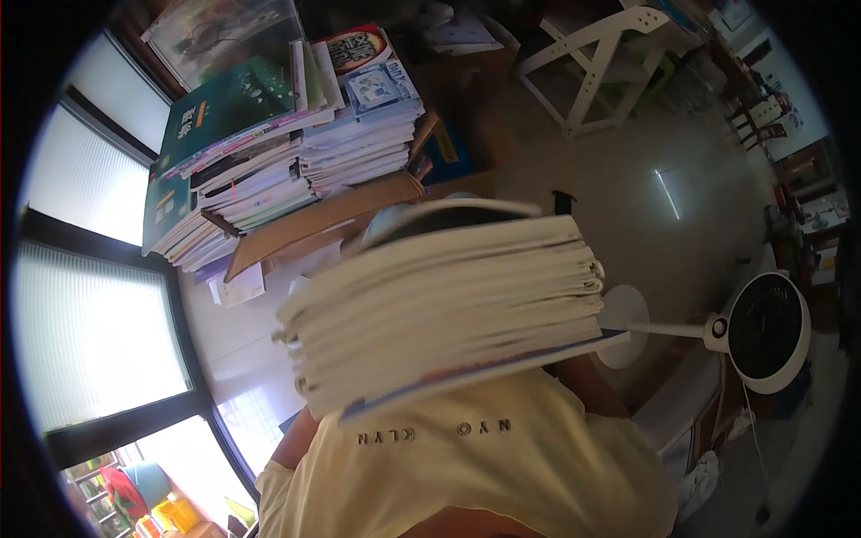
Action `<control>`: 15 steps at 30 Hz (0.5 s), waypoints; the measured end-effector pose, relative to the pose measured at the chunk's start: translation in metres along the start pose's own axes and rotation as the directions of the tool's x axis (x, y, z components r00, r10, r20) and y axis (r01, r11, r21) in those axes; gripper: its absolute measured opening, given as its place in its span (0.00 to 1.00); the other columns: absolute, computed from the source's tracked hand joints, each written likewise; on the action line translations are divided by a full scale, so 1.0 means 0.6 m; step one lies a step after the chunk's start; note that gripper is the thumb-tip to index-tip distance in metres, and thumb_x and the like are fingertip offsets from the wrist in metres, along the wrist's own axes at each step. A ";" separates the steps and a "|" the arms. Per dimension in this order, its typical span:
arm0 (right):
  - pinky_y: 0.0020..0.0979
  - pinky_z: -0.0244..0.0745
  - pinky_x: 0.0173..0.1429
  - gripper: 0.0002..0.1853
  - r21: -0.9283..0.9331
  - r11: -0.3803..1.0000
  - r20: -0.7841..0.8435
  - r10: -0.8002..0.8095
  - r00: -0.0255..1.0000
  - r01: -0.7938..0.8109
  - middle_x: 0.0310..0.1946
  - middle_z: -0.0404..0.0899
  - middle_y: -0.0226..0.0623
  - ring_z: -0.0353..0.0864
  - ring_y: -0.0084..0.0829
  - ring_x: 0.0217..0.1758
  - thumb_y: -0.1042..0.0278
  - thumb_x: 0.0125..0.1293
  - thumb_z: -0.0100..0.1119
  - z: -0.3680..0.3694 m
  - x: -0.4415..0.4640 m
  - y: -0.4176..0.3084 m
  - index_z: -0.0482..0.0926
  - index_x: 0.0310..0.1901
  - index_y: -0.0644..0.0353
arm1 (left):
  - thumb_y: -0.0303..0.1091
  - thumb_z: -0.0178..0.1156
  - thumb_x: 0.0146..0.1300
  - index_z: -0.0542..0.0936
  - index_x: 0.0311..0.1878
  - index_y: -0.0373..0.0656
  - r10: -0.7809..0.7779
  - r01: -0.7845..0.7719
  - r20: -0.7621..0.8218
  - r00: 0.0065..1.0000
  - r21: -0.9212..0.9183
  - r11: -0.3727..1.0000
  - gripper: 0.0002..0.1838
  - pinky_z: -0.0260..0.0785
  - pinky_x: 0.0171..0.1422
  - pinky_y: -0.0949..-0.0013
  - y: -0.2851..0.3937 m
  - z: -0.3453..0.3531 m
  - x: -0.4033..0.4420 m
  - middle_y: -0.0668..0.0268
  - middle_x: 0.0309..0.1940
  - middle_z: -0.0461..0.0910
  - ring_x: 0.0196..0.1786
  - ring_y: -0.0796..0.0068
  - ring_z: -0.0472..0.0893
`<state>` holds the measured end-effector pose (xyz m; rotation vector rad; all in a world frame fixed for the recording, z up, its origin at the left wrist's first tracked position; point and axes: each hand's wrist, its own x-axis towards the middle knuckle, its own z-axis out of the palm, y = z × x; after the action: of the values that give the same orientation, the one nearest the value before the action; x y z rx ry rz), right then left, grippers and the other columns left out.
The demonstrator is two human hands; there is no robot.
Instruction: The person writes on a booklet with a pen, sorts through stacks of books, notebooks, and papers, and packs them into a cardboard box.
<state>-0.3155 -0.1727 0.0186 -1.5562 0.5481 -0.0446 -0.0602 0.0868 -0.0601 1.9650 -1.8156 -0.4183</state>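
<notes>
A thick stack of books point(448, 309) with cream page edges is held up against the front of my pale yellow shirt point(430, 475). Its lowest book has a blue edge point(484, 372), and a curved cover or sheet lifts at the top. My left arm point(296, 439) reaches to the stack's left end, and my right arm point(583, 386) runs in under its right end. Both hands are hidden by the stack, so the fingers do not show. The pages look slightly blurred.
Tall piles of books and papers point(359, 152) stand ahead on the left, by a cardboard flap point(323, 220). Windows point(99, 332) line the left. On the right are a white fan point(767, 332) with a round base and a white-framed chair point(592, 67).
</notes>
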 end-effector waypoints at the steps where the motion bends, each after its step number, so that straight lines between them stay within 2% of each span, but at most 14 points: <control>1: 0.37 0.72 0.60 0.31 -0.025 1.000 0.008 0.005 1.000 -0.005 0.52 0.78 0.42 0.76 0.34 0.56 0.53 0.56 0.70 -0.001 0.002 -0.003 0.74 0.54 0.69 | 0.47 0.55 0.67 0.78 0.54 0.39 0.002 -0.003 0.005 1.000 0.050 0.999 0.22 0.71 0.55 0.66 0.000 0.000 0.001 0.62 0.51 0.80 0.51 0.67 0.78; 3: 0.37 0.72 0.60 0.31 -0.074 0.997 0.018 0.014 1.000 -0.013 0.52 0.78 0.42 0.76 0.34 0.56 0.54 0.55 0.71 -0.006 0.005 -0.007 0.74 0.54 0.69 | 0.46 0.55 0.67 0.79 0.53 0.38 0.011 -0.011 0.006 1.000 0.101 0.995 0.22 0.71 0.55 0.66 0.006 -0.003 0.007 0.62 0.51 0.80 0.51 0.67 0.78; 4: 0.37 0.72 0.60 0.31 -0.101 0.995 0.026 0.018 0.999 -0.016 0.52 0.78 0.42 0.76 0.33 0.56 0.54 0.55 0.72 -0.004 0.008 -0.020 0.74 0.54 0.69 | 0.43 0.58 0.64 0.79 0.54 0.40 -0.044 0.037 -0.027 0.999 -0.238 0.971 0.20 0.70 0.56 0.65 0.009 -0.003 0.014 0.61 0.51 0.80 0.53 0.66 0.77; 5: 0.37 0.72 0.60 0.31 -0.110 0.994 0.028 0.012 1.000 -0.009 0.52 0.78 0.42 0.76 0.33 0.56 0.54 0.55 0.72 -0.010 0.018 -0.017 0.74 0.54 0.69 | 0.39 0.61 0.61 0.79 0.54 0.42 -0.105 0.065 -0.042 0.994 -0.549 0.833 0.19 0.69 0.58 0.65 0.010 -0.006 0.022 0.60 0.51 0.80 0.55 0.65 0.77; 6: 0.35 0.73 0.57 0.31 -0.066 0.992 0.023 -0.111 0.994 0.112 0.50 0.79 0.40 0.76 0.30 0.55 0.62 0.48 0.76 -0.014 0.031 -0.010 0.76 0.53 0.67 | 0.35 0.63 0.58 0.78 0.55 0.43 -0.092 0.053 -0.062 0.994 -0.467 0.883 0.21 0.68 0.59 0.63 0.017 -0.025 0.029 0.59 0.51 0.79 0.55 0.64 0.76; 7: 0.33 0.74 0.55 0.34 -0.021 0.973 0.011 -0.231 0.973 0.231 0.48 0.80 0.38 0.76 0.27 0.53 0.70 0.40 0.81 -0.020 0.040 -0.008 0.77 0.52 0.65 | 0.35 0.63 0.58 0.78 0.55 0.43 -0.090 0.048 -0.069 0.994 -0.464 0.884 0.21 0.68 0.59 0.63 0.021 -0.034 0.032 0.59 0.51 0.79 0.55 0.64 0.76; 9: 0.31 0.74 0.54 0.34 -0.087 0.979 0.044 -0.179 0.983 0.182 0.48 0.81 0.35 0.77 0.27 0.52 0.67 0.41 0.81 -0.036 0.055 -0.013 0.77 0.53 0.63 | 0.37 0.64 0.57 0.77 0.57 0.44 -0.146 0.147 0.030 0.989 -0.390 0.909 0.23 0.68 0.58 0.64 0.024 -0.041 0.028 0.59 0.49 0.80 0.54 0.62 0.76; 10: 0.31 0.74 0.53 0.34 0.021 0.983 0.064 -0.185 0.981 0.184 0.48 0.81 0.35 0.77 0.27 0.51 0.66 0.42 0.81 -0.041 0.063 -0.016 0.77 0.53 0.63 | 0.37 0.64 0.57 0.77 0.57 0.44 -0.147 0.146 0.026 0.989 -0.386 0.911 0.23 0.68 0.58 0.64 0.012 -0.029 0.022 0.59 0.49 0.80 0.54 0.62 0.76; 11: 0.32 0.74 0.53 0.34 0.132 0.975 0.085 -0.193 0.978 0.180 0.48 0.81 0.35 0.77 0.27 0.51 0.64 0.43 0.81 -0.042 0.070 -0.017 0.77 0.53 0.62 | 0.38 0.65 0.56 0.77 0.55 0.43 -0.077 0.059 -0.033 0.996 -0.372 0.926 0.23 0.68 0.57 0.63 -0.007 -0.006 0.011 0.59 0.49 0.79 0.53 0.62 0.76; 12: 0.32 0.74 0.53 0.34 0.137 0.973 0.089 -0.198 0.976 0.185 0.48 0.81 0.35 0.77 0.27 0.51 0.64 0.43 0.81 -0.039 0.072 -0.020 0.77 0.53 0.62 | 0.38 0.65 0.55 0.78 0.53 0.42 -0.007 -0.026 -0.091 0.996 -0.351 0.936 0.22 0.68 0.56 0.62 -0.013 -0.005 0.012 0.58 0.49 0.79 0.52 0.61 0.77; 15: 0.32 0.74 0.53 0.30 0.125 0.985 0.095 -0.134 0.986 0.122 0.46 0.81 0.35 0.78 0.27 0.50 0.63 0.47 0.78 -0.027 0.076 -0.033 0.77 0.52 0.63 | 0.38 0.65 0.55 0.78 0.53 0.41 0.001 -0.043 -0.129 0.992 -0.325 0.945 0.22 0.69 0.55 0.62 -0.028 -0.008 0.019 0.58 0.49 0.79 0.52 0.61 0.77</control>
<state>-0.2753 -0.2053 0.0248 -1.4667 0.3568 -0.0930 -0.0426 0.0768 -0.0638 1.7012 -1.5719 -0.5377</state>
